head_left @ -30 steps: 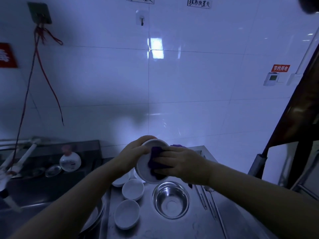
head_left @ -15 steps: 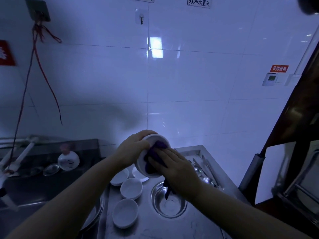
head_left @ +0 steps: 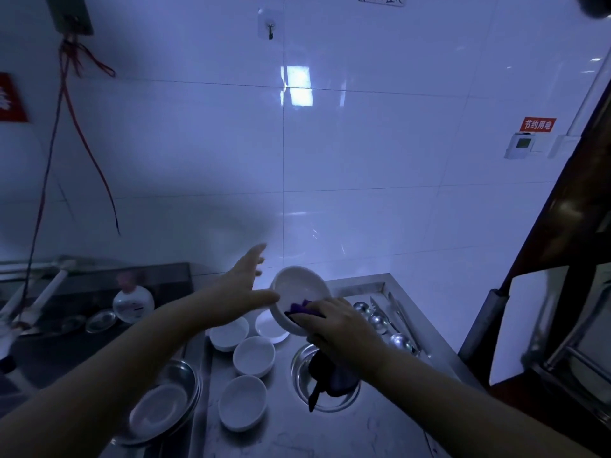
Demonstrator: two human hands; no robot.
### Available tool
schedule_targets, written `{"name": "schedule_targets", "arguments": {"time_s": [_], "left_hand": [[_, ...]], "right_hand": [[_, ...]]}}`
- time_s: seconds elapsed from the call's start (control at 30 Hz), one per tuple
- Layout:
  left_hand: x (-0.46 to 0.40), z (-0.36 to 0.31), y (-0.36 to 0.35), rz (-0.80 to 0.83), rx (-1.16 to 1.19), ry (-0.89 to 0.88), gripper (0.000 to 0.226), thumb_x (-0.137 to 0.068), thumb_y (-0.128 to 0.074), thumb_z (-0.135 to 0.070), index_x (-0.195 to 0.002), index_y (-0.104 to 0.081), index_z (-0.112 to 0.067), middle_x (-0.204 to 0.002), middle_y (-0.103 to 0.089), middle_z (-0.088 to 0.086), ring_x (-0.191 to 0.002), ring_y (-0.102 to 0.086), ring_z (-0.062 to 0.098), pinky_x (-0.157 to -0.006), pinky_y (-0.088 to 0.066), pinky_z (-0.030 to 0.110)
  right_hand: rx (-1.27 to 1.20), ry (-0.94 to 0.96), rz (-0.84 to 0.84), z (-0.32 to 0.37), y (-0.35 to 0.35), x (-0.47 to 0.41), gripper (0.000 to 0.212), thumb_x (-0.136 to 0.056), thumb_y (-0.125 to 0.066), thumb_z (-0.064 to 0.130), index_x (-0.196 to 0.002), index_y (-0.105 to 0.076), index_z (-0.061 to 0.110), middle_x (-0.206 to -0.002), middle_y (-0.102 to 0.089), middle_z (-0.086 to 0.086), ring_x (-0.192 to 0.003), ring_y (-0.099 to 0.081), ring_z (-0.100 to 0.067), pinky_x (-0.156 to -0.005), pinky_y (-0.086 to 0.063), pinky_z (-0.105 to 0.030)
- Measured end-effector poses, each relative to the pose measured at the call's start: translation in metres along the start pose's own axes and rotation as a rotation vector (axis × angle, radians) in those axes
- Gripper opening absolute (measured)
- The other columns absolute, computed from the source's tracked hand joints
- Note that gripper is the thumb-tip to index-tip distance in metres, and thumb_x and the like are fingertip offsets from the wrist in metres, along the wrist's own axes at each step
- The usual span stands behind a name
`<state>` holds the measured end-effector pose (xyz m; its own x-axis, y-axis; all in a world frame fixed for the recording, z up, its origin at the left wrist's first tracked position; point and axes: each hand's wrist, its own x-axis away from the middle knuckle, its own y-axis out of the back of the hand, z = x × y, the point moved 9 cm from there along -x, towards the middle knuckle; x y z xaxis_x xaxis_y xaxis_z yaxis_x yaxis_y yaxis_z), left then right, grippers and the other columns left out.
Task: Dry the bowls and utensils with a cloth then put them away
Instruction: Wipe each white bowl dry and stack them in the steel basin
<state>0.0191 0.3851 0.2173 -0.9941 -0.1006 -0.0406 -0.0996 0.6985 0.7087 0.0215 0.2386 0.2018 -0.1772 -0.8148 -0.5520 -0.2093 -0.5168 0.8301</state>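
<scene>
Fingers of the left hand [head_left: 238, 292] spread and straight, thumb tip just touching the rim of the small white ceramic bowl [head_left: 299, 297]. Fingers of the right hand [head_left: 337, 328] curled, pinching a purple cloth [head_left: 302, 307] against the bowl's near rim, so carrying the bowl, tilted, opening facing up and toward the camera, above the steel counter [head_left: 380, 434]. Rest of the cloth hanging dark below the right hand, over a round steel basin [head_left: 344, 399] set on the counter.

Beneath and left of the held bowl: three more white bowls, one far [head_left: 228, 335], one middle [head_left: 254, 355], one near [head_left: 243, 406], in a rough line, plus a small white saucer [head_left: 271, 330] just under the raised bowl. Right of the basin, along the counter's edge: several shiny steel ladles [head_left: 378, 323] and tongs [head_left: 396, 309]. At far left: stacked steel plates [head_left: 165, 404], and farther back a round white bottle with a pink cap [head_left: 133, 300]. Behind everything: white tiled wall [head_left: 363, 193].
</scene>
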Motion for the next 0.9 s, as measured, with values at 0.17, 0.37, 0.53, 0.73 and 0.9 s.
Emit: {"name": "schedule_targets", "arguments": {"time_s": [0.17, 0.37, 0.53, 0.73, 0.9], "left_hand": [[0.022, -0.043, -0.022, -0.028, -0.743, -0.542, 0.052, -0.083, -0.062, -0.028, -0.132, -0.047, -0.032, -0.141, -0.042, -0.011, -0.14, -0.02, 0.01, -0.111, -0.013, 0.024], [0.022, -0.042, -0.032, 0.065, -0.729, -0.531, 0.016, -0.087, -0.06, -0.03, -0.1, -0.066, -0.023, -0.099, -0.064, -0.009, -0.102, -0.054, 0.01, -0.094, -0.042, 0.028], [0.021, -0.017, -0.013, 0.005, -0.114, -0.236, 0.006, -0.081, -0.071, -0.016, -0.083, -0.066, -0.015, -0.077, -0.062, -0.003, -0.074, -0.056, 0.013, -0.069, -0.043, 0.028], [0.018, -0.013, -0.039, -0.051, 0.875, -0.032, 0.015, -0.078, -0.066, -0.004, -0.093, -0.064, -0.004, -0.086, -0.068, 0.013, -0.082, -0.061, 0.023, -0.073, -0.05, 0.027], [0.011, -0.036, -0.053, -0.059, 1.17, -0.095, 0.028, -0.076, -0.061, -0.006, -0.103, -0.063, 0.001, -0.096, -0.07, 0.017, -0.085, -0.066, 0.025, -0.073, -0.056, 0.029]], "right_hand": [[-0.062, -0.001, 0.094, -0.005, 0.0, 0.003, 0.046, -0.068, -0.082, 0.012, -0.111, -0.068, 0.013, -0.1, -0.069, -0.009, -0.09, -0.065, -0.026, -0.084, -0.051, -0.04], [-0.227, -0.069, 0.115, -0.012, 0.005, 0.006, 0.053, -0.08, -0.071, 0.012, -0.131, -0.055, 0.015, -0.123, -0.059, -0.011, -0.109, -0.055, -0.022, -0.093, -0.043, -0.029], [-0.545, -0.357, -0.299, -0.053, 0.052, 0.014, 0.059, -0.079, -0.061, 0.003, -0.129, -0.051, 0.032, -0.124, -0.053, 0.017, -0.114, -0.05, 0.001, -0.097, -0.038, -0.014], [-0.601, -0.538, -0.411, -0.058, 0.052, 0.008, 0.055, -0.086, -0.059, 0.013, -0.133, -0.043, 0.036, -0.137, -0.046, 0.009, -0.128, -0.039, -0.005, -0.109, -0.033, -0.025], [-0.452, -0.479, -0.472, -0.035, 0.056, -0.002, 0.045, -0.092, -0.039, 0.04, -0.135, -0.047, 0.031, -0.142, -0.039, 0.003, -0.127, -0.033, -0.011, -0.105, -0.028, -0.019]]}}
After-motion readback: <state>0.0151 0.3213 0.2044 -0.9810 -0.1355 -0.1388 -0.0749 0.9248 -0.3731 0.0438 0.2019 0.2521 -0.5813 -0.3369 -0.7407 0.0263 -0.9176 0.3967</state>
